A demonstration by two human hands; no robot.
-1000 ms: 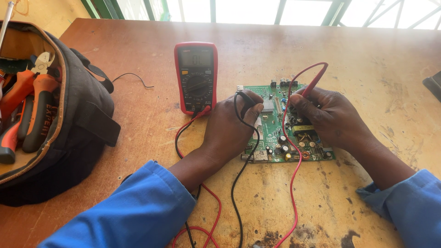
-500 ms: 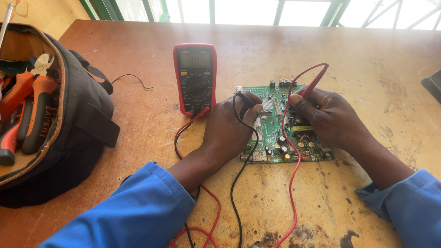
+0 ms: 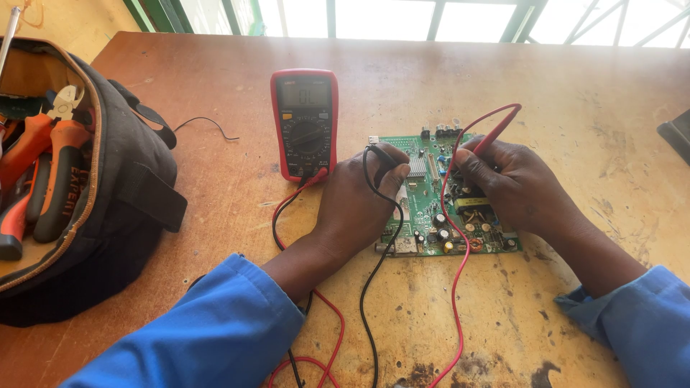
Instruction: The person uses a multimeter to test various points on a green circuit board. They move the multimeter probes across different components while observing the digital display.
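**Q:** What are the two hands doing?

**A:** Both rest on a green circuit board (image 3: 449, 197) lying flat near the middle of a worn wooden table (image 3: 589, 93). The left hand (image 3: 363, 197) is closed around a black probe (image 3: 381, 153), pinched like a pen and tilted down onto the board's left part. The right hand (image 3: 514, 187) grips a red probe (image 3: 496, 131) the same way, its tip hidden behind the fingers. Wrists and forearms, in blue sleeves (image 3: 215, 338), lie low on the table, which looks like a way to steady the tips.

**Q:** Where do the wires go?

**A:** A black lead (image 3: 370, 302) and a red lead (image 3: 460, 287) trail back toward the near edge, then loop round to a red-cased multimeter (image 3: 305, 122). It lies face up just beyond the left hand, toward the far edge, with its screen facing the person, probably so that it can be read without letting go.

**Q:** Anything else?

**A:** An open black tool bag (image 3: 108, 208) sits at the left edge with orange-handled pliers (image 3: 47, 172) inside, well apart from the board. A thin loose wire (image 3: 205, 123) lies between bag and meter.
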